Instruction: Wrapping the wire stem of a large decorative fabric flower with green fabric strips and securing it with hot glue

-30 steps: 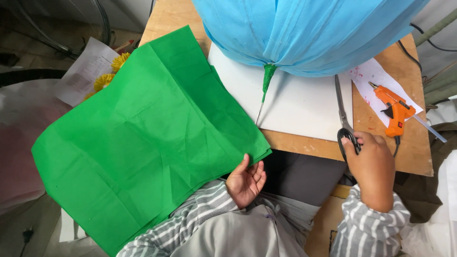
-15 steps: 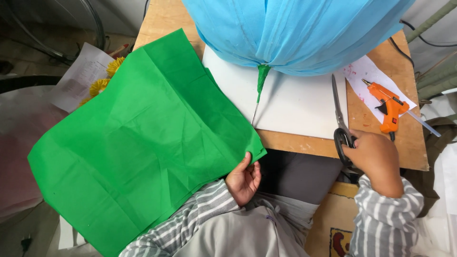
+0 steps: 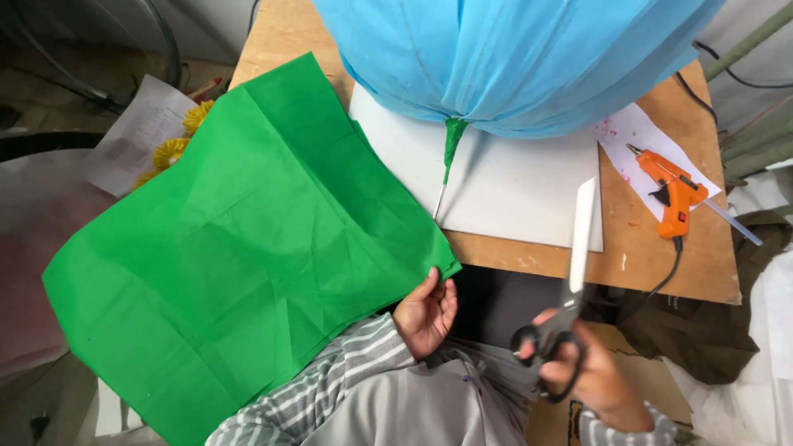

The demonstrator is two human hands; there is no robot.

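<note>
A large sheet of green fabric hangs off the left side of a wooden table. My left hand pinches its lower right corner just below the table edge. My right hand grips the black handles of a pair of scissors, lifted off the table with the blades shut and pointing up. A big light blue fabric flower on a green wrapped stem fills the top of the view, over a white board.
An orange glue gun lies on a sheet of paper at the table's right, its black cord trailing down. Yellow artificial flowers and a printed paper lie at the left. Dark cloth sits below the table's right edge.
My right hand has picked the scissors up off the table and drawn them down toward my body. My left hand keeps its hold on the green fabric corner.
</note>
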